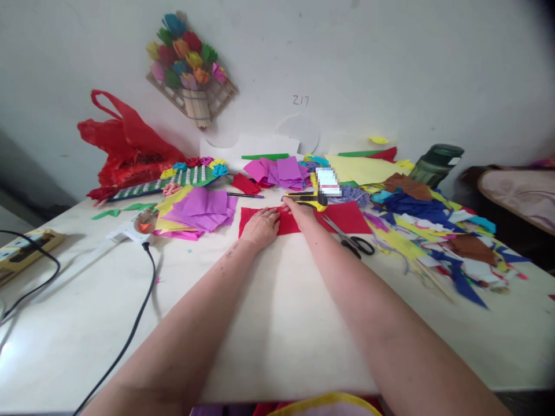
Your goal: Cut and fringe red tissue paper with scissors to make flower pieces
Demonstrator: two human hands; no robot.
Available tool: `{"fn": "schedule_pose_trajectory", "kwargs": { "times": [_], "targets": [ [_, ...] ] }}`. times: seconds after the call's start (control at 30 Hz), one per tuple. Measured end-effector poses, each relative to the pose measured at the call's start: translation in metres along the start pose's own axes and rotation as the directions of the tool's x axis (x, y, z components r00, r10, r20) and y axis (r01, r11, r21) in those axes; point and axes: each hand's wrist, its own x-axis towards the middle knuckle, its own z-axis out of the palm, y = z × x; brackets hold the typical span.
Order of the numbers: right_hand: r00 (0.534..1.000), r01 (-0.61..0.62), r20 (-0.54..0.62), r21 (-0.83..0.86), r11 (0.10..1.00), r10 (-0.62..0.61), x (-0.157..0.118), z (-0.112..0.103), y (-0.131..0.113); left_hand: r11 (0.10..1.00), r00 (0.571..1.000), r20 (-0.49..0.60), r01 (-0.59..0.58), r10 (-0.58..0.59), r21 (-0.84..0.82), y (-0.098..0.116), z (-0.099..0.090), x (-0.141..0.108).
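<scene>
A long strip of red paper lies flat across the middle of the table. My left hand rests on its left part, palm down with the fingers laid on the paper. Just to the right, my right hand reaches over the same strip, its index finger stretched toward the upper edge; its other fingers are hard to make out. Black-handled scissors lie partly on the strip, right of my right forearm. Behind my right hand is a yellow and black tool.
Purple sheets are stacked at left, near a white plug with a black cord. Coloured scraps cover the right side. A red bag, a phone and a green bottle stand or lie farther back.
</scene>
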Motion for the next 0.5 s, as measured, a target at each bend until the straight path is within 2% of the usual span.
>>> {"fn": "schedule_pose_trajectory", "kwargs": {
  "times": [0.27, 0.5],
  "targets": [
    [0.999, -0.028, 0.023, -0.169, 0.985, 0.032, 0.0056, -0.0001, -0.0005, 1.0, 1.0, -0.014, 0.016, -0.016, 0.021, 0.0014, -0.0027, -0.0009],
    [1.0, -0.017, 0.007, -0.163, 0.987, 0.018, -0.0026, 0.0024, -0.0055, 1.0, 1.0, 0.013, 0.009, -0.009, 0.029, 0.0007, -0.0031, 0.0]
  ]
}}
